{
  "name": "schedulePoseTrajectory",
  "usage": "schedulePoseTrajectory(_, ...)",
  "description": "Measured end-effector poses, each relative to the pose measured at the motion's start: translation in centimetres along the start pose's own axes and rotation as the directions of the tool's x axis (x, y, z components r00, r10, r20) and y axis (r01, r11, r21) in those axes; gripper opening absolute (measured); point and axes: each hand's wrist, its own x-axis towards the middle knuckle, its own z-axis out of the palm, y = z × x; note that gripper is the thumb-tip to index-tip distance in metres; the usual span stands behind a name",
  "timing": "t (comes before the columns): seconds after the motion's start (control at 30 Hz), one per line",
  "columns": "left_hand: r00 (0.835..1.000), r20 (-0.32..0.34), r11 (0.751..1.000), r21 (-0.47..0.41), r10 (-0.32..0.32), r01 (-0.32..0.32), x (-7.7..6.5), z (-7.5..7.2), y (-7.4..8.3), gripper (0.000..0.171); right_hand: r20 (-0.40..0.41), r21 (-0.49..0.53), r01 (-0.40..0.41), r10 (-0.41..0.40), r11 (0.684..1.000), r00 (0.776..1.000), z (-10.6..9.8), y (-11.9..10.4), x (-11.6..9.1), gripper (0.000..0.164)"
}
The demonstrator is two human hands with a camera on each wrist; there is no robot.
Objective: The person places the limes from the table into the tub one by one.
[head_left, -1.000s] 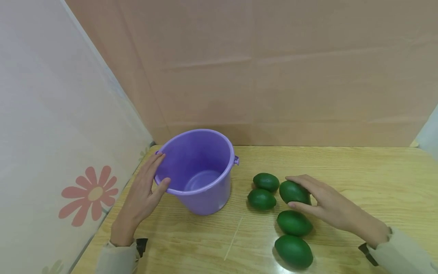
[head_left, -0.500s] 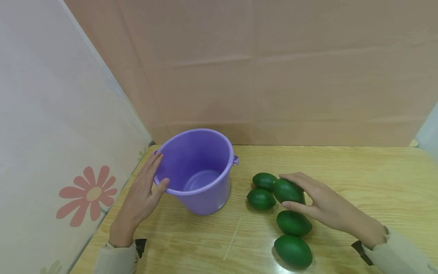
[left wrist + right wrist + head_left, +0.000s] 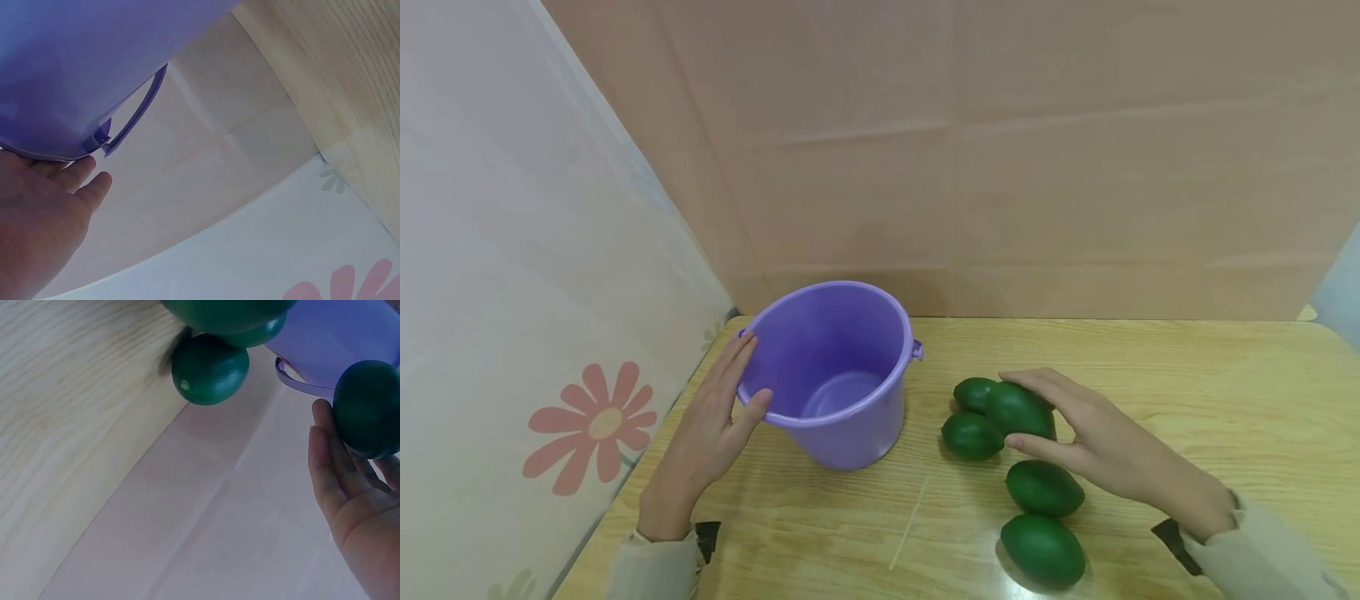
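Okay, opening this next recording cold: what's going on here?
A person's left hand rests on the rim of a purple bucket, while their right hand grips a green oval fruit. Two similar fruits sit on the bucket side of it, and another pair lies nearer the person on the table. All five are outside the bucket.

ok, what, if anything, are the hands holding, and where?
Right hand: a green fruit, by its near and far sides. Left hand: rests on the purple bucket at its left rim.
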Motion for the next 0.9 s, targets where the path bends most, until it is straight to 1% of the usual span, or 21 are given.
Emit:
schedulePoseTrajectory(0.5,1.000,0.004,1.000,-0.001,-0.007,0.007,0.1,-0.1,0.1,0.063,-0.031,-0.003,0.066,-0.067,0.998,0.997,-0.2,-0.6,1.1,0.065)
schedulePoseTrajectory(0.7,1.000,0.006,1.000,-0.005,-0.009,0.009,0.2,-0.1,0.1,0.064,-0.070,-0.005,0.127,-0.127,0.992,0.989,-0.2,-0.9,1.8,0.068)
schedulePoseTrajectory(0.9,1.000,0.016,1.000,-0.006,-0.017,0.017,0.1,-0.2,0.1,0.064,-0.076,0.000,0.131,-0.131,0.991,0.988,0.0,-1.1,2.3,0.069)
